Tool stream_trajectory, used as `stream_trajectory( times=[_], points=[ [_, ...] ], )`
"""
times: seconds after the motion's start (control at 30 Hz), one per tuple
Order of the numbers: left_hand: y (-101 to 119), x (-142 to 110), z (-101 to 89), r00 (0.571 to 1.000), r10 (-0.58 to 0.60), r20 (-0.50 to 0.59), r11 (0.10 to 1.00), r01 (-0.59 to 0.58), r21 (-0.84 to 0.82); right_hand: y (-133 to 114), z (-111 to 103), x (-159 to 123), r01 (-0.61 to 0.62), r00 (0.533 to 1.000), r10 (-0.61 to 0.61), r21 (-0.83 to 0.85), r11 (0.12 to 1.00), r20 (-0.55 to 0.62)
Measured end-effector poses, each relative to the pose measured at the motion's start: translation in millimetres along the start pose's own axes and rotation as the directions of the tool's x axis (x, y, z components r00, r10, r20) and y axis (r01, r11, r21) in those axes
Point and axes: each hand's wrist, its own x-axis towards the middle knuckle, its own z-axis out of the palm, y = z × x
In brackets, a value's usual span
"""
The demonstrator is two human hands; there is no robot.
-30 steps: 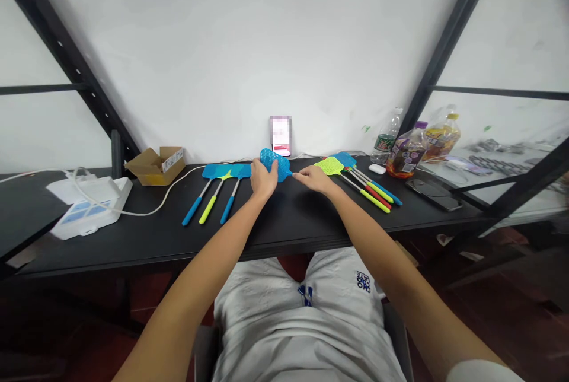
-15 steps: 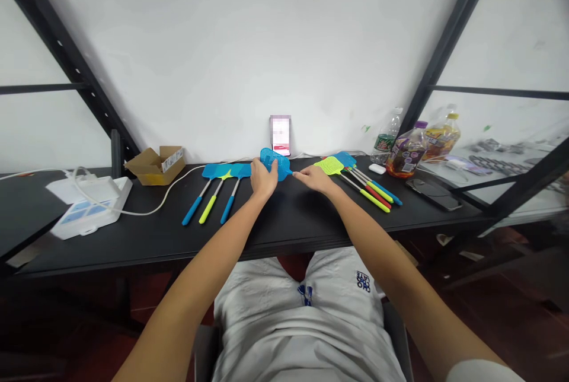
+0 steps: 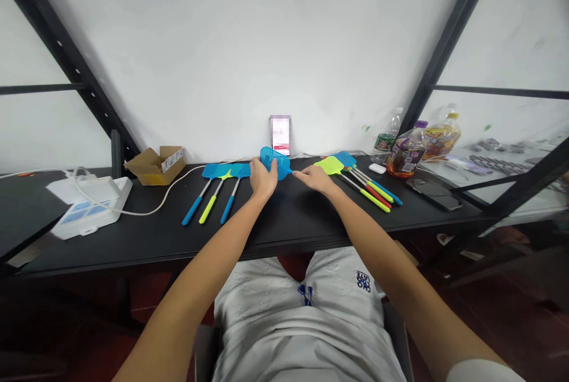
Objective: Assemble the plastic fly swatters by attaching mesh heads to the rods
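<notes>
A blue fly swatter (image 3: 281, 167) is held over the desk, its perforated head in my left hand (image 3: 264, 178), fingers closed round it. My right hand (image 3: 313, 178) pinches the narrow neck end of the same swatter; the rest of its handle is hidden by that hand. To the left lie a blue swatter (image 3: 192, 211), a lime-green swatter (image 3: 208, 209) and another blue swatter (image 3: 227, 209), side by side with their heads touching or overlapping. Right of my right hand is a fanned pile with a lime-green swatter (image 3: 329, 165), a red handle (image 3: 378, 197) and blue swatters (image 3: 344, 159).
A phone (image 3: 280, 135) leans on the wall. On the left are an open cardboard box (image 3: 157, 167) and a white device (image 3: 91, 210) with a cable. Bottles (image 3: 406, 150), a white case (image 3: 377, 169) and a dark phone (image 3: 433, 193) stand or lie right on the black desk (image 3: 293, 222).
The blue swatter's head has tilted very slightly between my hands. Both hands keep their grip in nearly the same place, and everything else on the desk is unmoved.
</notes>
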Motion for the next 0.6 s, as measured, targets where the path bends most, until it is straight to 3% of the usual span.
stream_trajectory(
  times=[0.43, 0.6],
  points=[
    [5.4, -1.6, -4.1, 0.999, -0.04, -0.031, 0.999, 0.04, 0.001, -3.4, -0.7, -1.9, -0.039, 0.999, 0.039, -0.02, 0.999, -0.001],
    [2.6, -0.2, -3.5, 0.999, -0.027, -0.024, 0.999, 0.028, 0.02, -6.9, 1.8, -4.0, 0.083, 0.996, -0.083, -0.029, 0.996, -0.013]
  ],
)
